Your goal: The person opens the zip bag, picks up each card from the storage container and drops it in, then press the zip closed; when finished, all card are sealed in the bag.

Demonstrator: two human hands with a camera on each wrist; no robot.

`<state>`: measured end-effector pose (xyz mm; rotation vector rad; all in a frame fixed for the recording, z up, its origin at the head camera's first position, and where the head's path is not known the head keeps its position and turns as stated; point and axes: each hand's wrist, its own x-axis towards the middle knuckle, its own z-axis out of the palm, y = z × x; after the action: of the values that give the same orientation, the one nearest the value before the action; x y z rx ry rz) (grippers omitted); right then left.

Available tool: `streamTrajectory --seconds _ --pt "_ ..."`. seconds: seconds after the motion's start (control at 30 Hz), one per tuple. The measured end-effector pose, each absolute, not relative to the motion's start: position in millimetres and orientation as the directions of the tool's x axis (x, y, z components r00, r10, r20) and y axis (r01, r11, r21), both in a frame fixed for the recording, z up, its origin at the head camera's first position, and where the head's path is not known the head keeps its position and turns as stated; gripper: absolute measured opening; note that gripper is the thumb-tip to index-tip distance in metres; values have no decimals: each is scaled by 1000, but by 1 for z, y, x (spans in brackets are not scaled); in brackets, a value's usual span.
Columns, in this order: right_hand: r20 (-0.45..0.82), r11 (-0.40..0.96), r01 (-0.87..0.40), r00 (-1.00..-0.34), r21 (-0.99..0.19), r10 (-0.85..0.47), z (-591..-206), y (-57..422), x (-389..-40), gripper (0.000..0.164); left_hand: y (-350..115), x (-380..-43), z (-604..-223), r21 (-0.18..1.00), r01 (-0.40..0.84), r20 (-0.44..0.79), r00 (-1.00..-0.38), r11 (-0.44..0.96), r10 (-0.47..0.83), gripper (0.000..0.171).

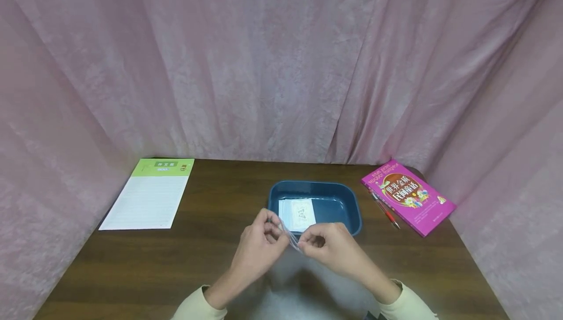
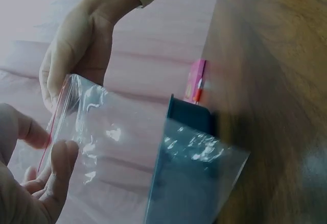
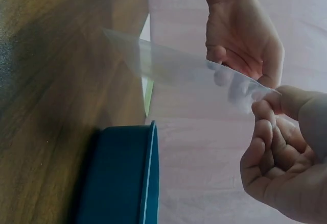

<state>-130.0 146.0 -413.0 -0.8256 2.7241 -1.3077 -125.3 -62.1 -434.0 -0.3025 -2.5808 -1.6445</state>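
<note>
A clear plastic zip bag (image 2: 122, 127) with a red strip along its mouth hangs between my two hands, in front of the blue tray. My left hand (image 1: 259, 246) holds the bag near its mouth with thumb and fingers. At the other end of the mouth, my right hand (image 1: 332, 246) pinches the bag's edge between thumb and forefinger; its other fingers curl in the right wrist view. White printed packets (image 1: 297, 215) lie in the left part of the blue tray (image 1: 347, 229), just beyond the hands.
A writing pad (image 1: 149, 202) with a green header lies at the left of the brown table (image 1: 211, 202). Right of the tray are a red pen (image 1: 389, 216) and a pink book (image 1: 409, 195). Pink curtains (image 1: 264, 66) enclose the back and sides.
</note>
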Motion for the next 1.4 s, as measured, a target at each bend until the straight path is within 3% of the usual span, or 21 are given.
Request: streamTrajectory --seconds 0.1,0.4,0.77,1.0,1.3,1.4 --pt "245 506 -501 -837 -702 -490 -414 145 -129 15 -63 -128 -435 887 227 199 -974 401 111 31" --pt "260 573 -478 -868 -666 -423 -411 149 -132 17 -67 -127 -432 844 269 240 -963 465 121 13" --pt "242 687 -382 -924 -618 -296 -410 154 -140 15 -63 -118 -433 792 269 158 -957 548 242 21" --pt "349 677 -489 -871 -550 -345 -412 147 -140 15 -60 -120 -432 694 331 190 -941 639 280 8" --pt "433 674 -546 -830 -498 -351 -413 147 -137 12 -63 -120 -425 562 373 187 -927 739 326 6" --pt "428 658 -557 -825 -507 -369 -414 148 -137 10 -64 -120 -424 572 376 144 -921 729 362 16"
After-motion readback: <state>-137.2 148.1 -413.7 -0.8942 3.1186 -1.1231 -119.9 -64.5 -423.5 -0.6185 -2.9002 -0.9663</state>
